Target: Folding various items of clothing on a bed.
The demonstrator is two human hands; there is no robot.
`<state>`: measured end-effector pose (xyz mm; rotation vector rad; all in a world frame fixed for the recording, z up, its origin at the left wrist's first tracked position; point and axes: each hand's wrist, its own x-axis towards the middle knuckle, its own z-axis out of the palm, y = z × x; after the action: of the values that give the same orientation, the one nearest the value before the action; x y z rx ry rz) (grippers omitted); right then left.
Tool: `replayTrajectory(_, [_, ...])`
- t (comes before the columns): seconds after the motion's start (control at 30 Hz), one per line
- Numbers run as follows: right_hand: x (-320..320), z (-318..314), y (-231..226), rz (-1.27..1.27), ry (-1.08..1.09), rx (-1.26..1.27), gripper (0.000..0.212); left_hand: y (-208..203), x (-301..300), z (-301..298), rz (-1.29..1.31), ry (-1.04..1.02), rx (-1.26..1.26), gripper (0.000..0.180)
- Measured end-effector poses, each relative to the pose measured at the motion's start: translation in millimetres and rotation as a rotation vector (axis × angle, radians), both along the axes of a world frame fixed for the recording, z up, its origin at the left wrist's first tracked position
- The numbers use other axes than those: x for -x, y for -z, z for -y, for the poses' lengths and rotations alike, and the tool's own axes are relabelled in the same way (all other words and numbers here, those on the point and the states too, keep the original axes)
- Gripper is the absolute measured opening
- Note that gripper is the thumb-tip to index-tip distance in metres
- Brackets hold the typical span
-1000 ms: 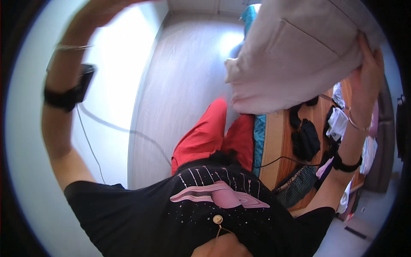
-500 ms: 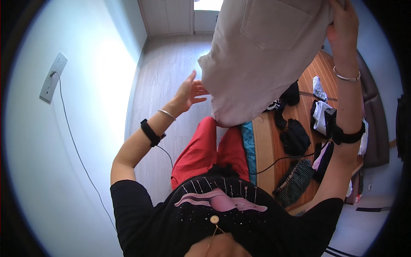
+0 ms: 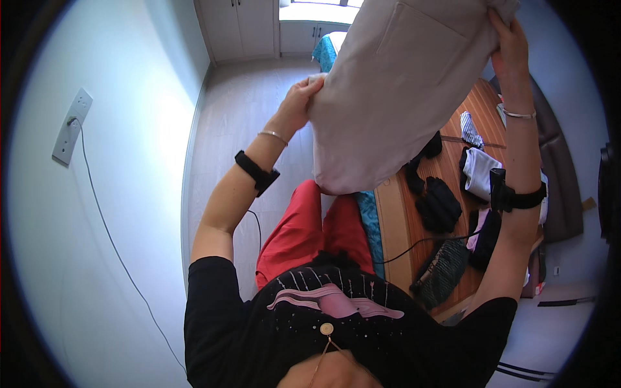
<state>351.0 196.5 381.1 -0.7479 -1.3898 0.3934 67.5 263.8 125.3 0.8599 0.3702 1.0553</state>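
A pale beige garment with a large patch pocket hangs spread out in front of me, its top cut off by the upper edge of the view. I cannot tell for sure what kind of garment it is. My left hand pinches its left edge between thumb and fingers. Higher up, at the upper right corner, my right hand is closed round a fold of the cloth. The lower end droops just above my knees.
To my right, a bed with a wood-striped mat bears a dark green folded garment, black clothes, a white folded piece and a striped one. A wall with a socket strip and cable stands left.
My left hand, open beside the cloth before, has risen and taken hold of the garment's left edge. The garment now stretches between both hands, and the right hand has shifted slightly down and left.
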Motion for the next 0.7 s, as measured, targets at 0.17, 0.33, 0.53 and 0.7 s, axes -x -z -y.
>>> replayTrajectory(0.17, [-85.4,-31.3,12.7,-0.144,-0.026,0.013,0.04,-26.2,-20.1,-40.8,-0.195,-0.278,-0.109,0.033])
replayTrajectory(0.33, [-105.1,-22.0,13.3,-0.173,-0.05,-0.027,0.045,-52.9,-24.0,-64.5,-0.377,-0.282,-0.126,0.043])
replayTrajectory(0.53, [-124.3,-19.8,0.1,-0.208,-0.062,-0.081,0.049,-76.7,-15.5,-76.7,-0.335,-0.227,-0.365,0.05])
replayTrajectory(0.7, [-35.5,26.2,-9.6,-0.216,0.002,-0.208,0.035,-93.7,-8.4,-54.4,-0.496,-0.154,-0.684,0.05])
